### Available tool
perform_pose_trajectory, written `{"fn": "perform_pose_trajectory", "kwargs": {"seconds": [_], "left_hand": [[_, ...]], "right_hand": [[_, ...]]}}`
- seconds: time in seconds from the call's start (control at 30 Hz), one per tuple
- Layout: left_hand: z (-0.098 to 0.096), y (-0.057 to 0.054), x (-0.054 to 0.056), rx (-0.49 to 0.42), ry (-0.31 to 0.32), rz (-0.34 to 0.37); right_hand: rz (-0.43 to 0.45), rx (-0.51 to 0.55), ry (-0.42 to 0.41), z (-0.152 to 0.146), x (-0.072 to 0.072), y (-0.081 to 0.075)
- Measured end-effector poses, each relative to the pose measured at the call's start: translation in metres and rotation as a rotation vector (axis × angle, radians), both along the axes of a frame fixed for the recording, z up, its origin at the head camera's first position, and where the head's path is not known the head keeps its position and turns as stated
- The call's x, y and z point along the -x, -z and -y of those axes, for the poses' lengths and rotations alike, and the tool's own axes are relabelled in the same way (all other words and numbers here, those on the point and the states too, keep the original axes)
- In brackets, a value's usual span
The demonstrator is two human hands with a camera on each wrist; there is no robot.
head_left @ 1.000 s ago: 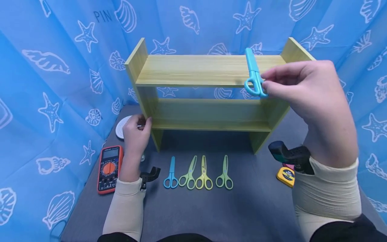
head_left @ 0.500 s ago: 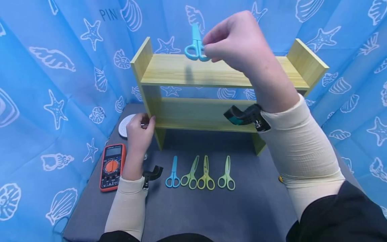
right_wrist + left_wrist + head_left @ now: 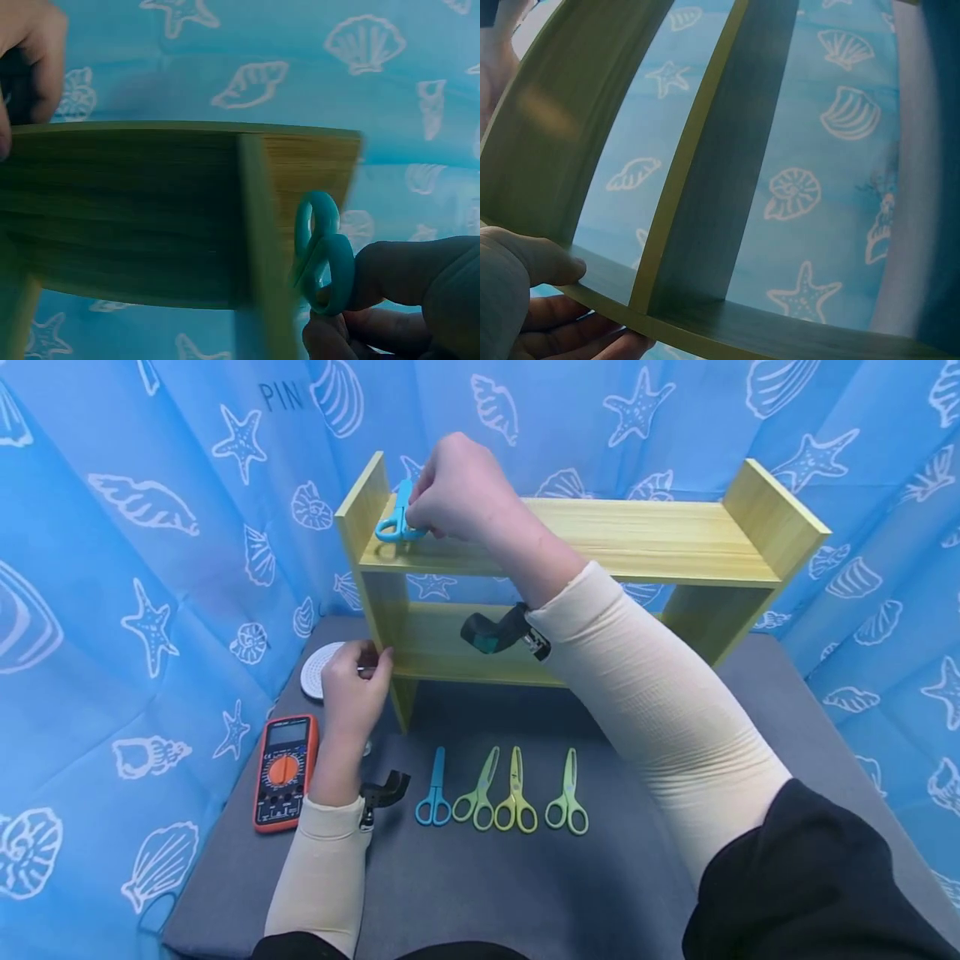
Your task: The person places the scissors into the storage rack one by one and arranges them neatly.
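Note:
My right hand point(image 3: 468, 493) pinches turquoise scissors point(image 3: 401, 510) by a handle ring, over the left end of the wooden shelf's top board point(image 3: 630, 531). Their blade part points away toward the curtain. Whether they touch the board I cannot tell. In the right wrist view the scissors' handle rings point(image 3: 341, 277) show between thumb and fingers. My left hand point(image 3: 352, 693) grips the shelf's left side panel point(image 3: 600, 300), with the thumb on one face and fingers on the other. On the table lie blue scissors point(image 3: 435, 789), green scissors point(image 3: 481, 787), yellow scissors point(image 3: 516, 789) and light green scissors point(image 3: 569, 789).
An orange-red multimeter point(image 3: 285, 772) lies left of my left forearm. Behind that hand is a white round perforated thing point(image 3: 318, 672), partly covered. The shelf stands at the back of the grey table point(image 3: 480, 893), before a blue shell-print curtain point(image 3: 150, 610). My right forearm crosses in front of the shelf.
My right hand has carried the turquoise scissors leftward from the shelf's right end, up over the top board, then down at its left end. My left hand keeps its grip on the side panel.

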State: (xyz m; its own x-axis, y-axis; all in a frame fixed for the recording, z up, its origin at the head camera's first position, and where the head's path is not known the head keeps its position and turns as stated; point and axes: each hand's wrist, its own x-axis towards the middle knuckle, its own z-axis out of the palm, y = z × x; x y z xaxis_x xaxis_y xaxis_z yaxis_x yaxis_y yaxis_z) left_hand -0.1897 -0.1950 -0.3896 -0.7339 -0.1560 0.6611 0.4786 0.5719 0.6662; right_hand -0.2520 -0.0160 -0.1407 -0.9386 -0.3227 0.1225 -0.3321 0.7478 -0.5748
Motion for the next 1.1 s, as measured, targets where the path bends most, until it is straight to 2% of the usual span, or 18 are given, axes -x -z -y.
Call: {"fn": "perform_pose_trajectory", "kwargs": {"seconds": [0.13, 0.3, 0.53, 0.7, 0.83, 1.0, 1.1], "left_hand": [[0.001, 0.001, 0.001, 0.012, -0.005, 0.003], [0.0, 0.003, 0.002, 0.023, -0.01, -0.002], [-0.001, 0.0, 0.0, 0.0, 0.007, 0.007], [0.0, 0.001, 0.0, 0.003, -0.001, 0.007], [0.0, 0.001, 0.001, 0.01, -0.009, 0.003], [0.0, 0.001, 0.0, 0.007, -0.013, 0.01], [-0.001, 0.001, 0.0, 0.012, -0.015, 0.012]], "right_hand": [[0.013, -0.017, 0.007, 0.009, 0.005, 0.01], [-0.001, -0.028, -0.008, 0.01, 0.004, 0.017], [-0.013, 0.077, -0.056, -0.006, -0.006, 0.017], [-0.047, 0.137, -0.07, -0.027, -0.024, 0.012], [-0.077, 0.155, -0.063, -0.045, -0.044, 0.011], [-0.09, 0.214, -0.057, -0.069, -0.068, 0.018], [-0.089, 0.284, -0.048, -0.085, -0.082, 0.026]]}}
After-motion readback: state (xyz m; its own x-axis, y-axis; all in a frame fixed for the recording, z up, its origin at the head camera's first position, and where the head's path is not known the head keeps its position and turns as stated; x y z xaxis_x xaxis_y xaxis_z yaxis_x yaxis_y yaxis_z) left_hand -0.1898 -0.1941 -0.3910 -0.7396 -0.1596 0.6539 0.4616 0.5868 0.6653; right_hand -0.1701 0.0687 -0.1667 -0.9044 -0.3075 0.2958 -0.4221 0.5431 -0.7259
